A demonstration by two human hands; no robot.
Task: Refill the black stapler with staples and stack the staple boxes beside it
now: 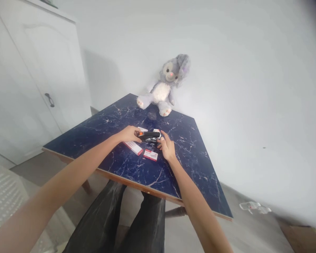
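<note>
A black stapler [150, 135] with an orange patch at its left end is held level just over the middle of the blue marbled table [137, 170]. Its left end is gripped between the thumb and fingers of my left hand [130, 134]. At the opposite end, the bent fingers and thumb of my right hand [167, 146] close around the tip. Below the stapler lie a long red-and-white box [133, 147] and a smaller red-and-white box [150, 155]. Another small white-and-red box [156, 130] shows partly behind the stapler, along with a white piece [142, 129] mostly covered.
A grey plush toy [162, 88] sits at the table's far corner against the white wall [239, 88]. To the left stands a white cabinet [42, 70]. Clear plastic items [255, 207] lie on the floor at right, and a white perforated surface [7, 193] is at lower left.
</note>
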